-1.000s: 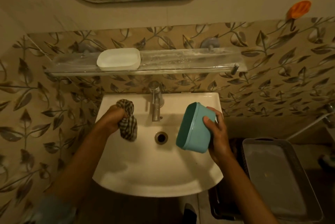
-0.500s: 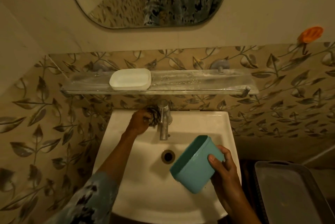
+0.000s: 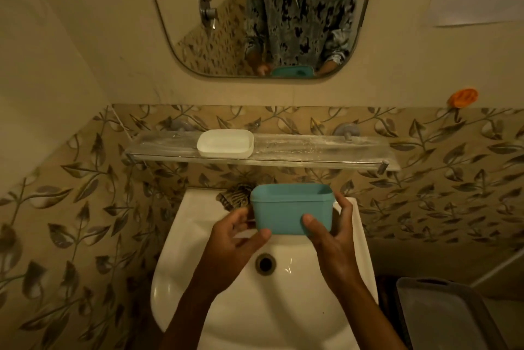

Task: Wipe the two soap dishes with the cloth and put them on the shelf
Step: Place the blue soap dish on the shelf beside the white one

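A teal soap dish [image 3: 290,209] is held upright over the white basin, its opening facing up. My right hand [image 3: 330,239] grips its right end, thumb on the front wall and fingers behind. My left hand [image 3: 236,237] is at the dish's left end, its fingers loosely spread and its thumb tip touching the bottom corner. A white soap dish [image 3: 225,143] stands on the glass shelf [image 3: 312,151], left of centre. The checked cloth [image 3: 236,196] lies bunched on the basin's back ledge, partly hidden behind the teal dish.
The white basin [image 3: 198,278] with its drain [image 3: 265,263] lies below my hands; the tap is hidden behind the teal dish. A mirror [image 3: 255,15] hangs above the shelf. A grey tray [image 3: 442,315] stands at the lower right. An orange hook [image 3: 462,98] sticks on the wall.
My left hand has let go of the cloth on the basin's back ledge and come to the teal dish. The dish was turned upright and lifted toward the shelf. The view tilted up.
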{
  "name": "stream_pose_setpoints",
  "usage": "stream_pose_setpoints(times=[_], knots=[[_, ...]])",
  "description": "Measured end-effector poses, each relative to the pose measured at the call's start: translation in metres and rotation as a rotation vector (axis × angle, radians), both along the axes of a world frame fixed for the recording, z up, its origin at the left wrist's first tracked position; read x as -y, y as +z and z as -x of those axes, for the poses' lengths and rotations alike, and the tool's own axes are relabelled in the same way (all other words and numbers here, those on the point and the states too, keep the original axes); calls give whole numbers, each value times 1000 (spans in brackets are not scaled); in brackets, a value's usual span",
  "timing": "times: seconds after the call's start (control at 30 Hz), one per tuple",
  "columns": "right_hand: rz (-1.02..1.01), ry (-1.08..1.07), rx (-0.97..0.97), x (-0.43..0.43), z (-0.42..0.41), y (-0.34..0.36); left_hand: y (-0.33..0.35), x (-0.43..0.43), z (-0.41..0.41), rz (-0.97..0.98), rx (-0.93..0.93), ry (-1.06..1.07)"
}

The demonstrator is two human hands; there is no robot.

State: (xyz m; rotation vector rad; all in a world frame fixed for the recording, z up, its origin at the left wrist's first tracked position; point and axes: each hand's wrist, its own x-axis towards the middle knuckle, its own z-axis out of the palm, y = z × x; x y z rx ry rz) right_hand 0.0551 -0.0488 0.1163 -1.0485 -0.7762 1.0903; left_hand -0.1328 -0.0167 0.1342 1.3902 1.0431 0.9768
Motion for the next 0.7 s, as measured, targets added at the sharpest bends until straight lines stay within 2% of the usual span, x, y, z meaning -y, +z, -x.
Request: stream_pose_setpoints(times=[0.17,0.33,0.7], knots=[[-141,-14,289,-25,-16,40,34,-19,-15,-128,6,169],[-197,10,509,-58,-34,75,56,-49,-26,-224,-43,218],[-184,-13,565,-108,-37,91,76,-103,-46,-363,-235,316]])
